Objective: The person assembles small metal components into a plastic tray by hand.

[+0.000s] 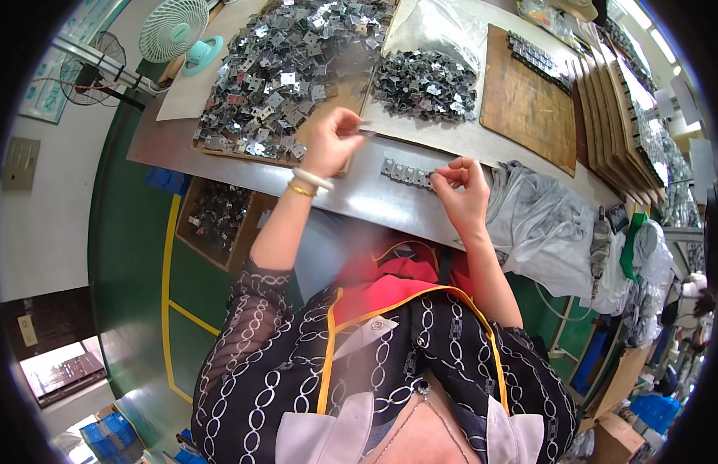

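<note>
My left hand (333, 145) is raised over the front edge of the metal worktop (258, 172), its thumb and fingers pinched on a small metal bracket (365, 126) blurred by motion. On the worktop lies a short row of metal brackets (405, 172), set side by side. At the row's right end my right hand (465, 195) pinches the last bracket, which its fingertips partly hide. A big heap of loose brackets (281, 73) spreads beyond my left hand, and a smaller, darker heap of metal pieces (427, 83) lies beyond the row.
A crumpled grey cloth (540, 213) lies right of my right hand. Farther right are a brown board (529, 100) bearing rows of dark parts and a stack of boards (614, 124). A green fan (177, 35) stands far left; a box of metal parts (220, 220) sits below the worktop.
</note>
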The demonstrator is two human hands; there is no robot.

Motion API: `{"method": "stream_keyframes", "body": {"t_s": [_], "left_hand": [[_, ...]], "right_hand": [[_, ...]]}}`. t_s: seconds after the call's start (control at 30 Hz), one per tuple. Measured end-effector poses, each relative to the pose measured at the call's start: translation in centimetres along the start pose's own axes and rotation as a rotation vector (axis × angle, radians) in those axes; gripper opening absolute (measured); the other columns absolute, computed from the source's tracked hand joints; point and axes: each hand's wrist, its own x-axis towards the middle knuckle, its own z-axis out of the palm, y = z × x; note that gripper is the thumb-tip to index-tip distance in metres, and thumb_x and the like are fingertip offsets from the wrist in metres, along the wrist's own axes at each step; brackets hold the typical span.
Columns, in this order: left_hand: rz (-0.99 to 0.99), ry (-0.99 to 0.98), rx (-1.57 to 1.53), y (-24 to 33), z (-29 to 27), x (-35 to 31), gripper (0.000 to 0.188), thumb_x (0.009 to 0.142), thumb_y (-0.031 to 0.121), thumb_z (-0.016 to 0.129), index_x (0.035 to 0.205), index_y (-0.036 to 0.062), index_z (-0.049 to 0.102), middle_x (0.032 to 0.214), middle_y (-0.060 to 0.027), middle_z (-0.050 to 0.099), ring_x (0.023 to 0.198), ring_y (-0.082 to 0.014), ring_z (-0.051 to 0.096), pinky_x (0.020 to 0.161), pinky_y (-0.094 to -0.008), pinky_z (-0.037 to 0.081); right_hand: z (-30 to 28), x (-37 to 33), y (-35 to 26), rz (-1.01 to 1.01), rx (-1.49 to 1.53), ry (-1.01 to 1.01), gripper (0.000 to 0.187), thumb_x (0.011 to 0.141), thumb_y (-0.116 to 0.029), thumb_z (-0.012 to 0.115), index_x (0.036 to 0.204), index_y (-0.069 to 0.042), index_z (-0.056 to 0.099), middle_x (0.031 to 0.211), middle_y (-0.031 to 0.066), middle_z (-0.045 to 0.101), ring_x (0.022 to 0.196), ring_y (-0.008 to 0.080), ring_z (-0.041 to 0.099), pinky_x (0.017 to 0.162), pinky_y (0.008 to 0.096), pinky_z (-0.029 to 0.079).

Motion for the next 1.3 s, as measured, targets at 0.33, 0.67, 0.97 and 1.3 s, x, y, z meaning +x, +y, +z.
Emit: {"method": "stream_keyframes", "body": {"t_s": [0.33,0.67,0.97,1.3], "left_hand": [[0.225,0.012,-0.104,3.2,7.0,-6.2,0.031,0.080,-0.002,0.078,0.109,0.0039,0.068,0.101,-0.0109,0.073,0.089,-0.0206,0.072,0.081,-0.0313,0.058],[0.251,0.094,-0.102,3.3,9.0,-6.7,0.031,0.079,-0.001,0.078,0.108,0.0040,0.068,0.105,-0.0122,0.074,0.090,-0.0245,0.073,0.081,-0.0338,0.059],[0.342,0.125,-0.071,3.5,9.4,-6.6,0.027,0.078,-0.003,0.076,0.103,0.0034,0.068,0.112,-0.0148,0.074,0.099,-0.0265,0.073,0.087,-0.0343,0.060],[0.346,0.114,-0.108,3.1,9.4,-6.6,0.027,0.077,-0.003,0.076,0.102,0.0044,0.070,0.111,-0.0148,0.074,0.099,-0.0283,0.073,0.087,-0.0350,0.059]], "right_hand": [[1.5,0.6,-2.2,0.032,0.139,0.090,0.032,0.083,-0.004,0.081,0.101,-0.004,0.054,0.091,0.0067,0.075,0.074,0.0054,0.063,0.067,0.0228,0.050],[2.2,0.0,-2.7,-0.145,-0.016,0.145,0.028,0.080,-0.003,0.080,0.092,-0.003,0.055,0.085,0.0057,0.071,0.072,0.0093,0.058,0.069,0.0256,0.051],[1.3,0.6,-3.6,-0.094,-0.216,0.052,0.026,0.075,-0.008,0.076,0.090,-0.003,0.056,0.078,0.0060,0.065,0.068,0.0151,0.058,0.067,0.0306,0.051],[0.4,1.0,-3.4,-0.247,-0.227,-0.041,0.021,0.076,-0.007,0.076,0.092,-0.004,0.063,0.079,0.0077,0.067,0.073,0.0209,0.066,0.069,0.0328,0.053]]}}
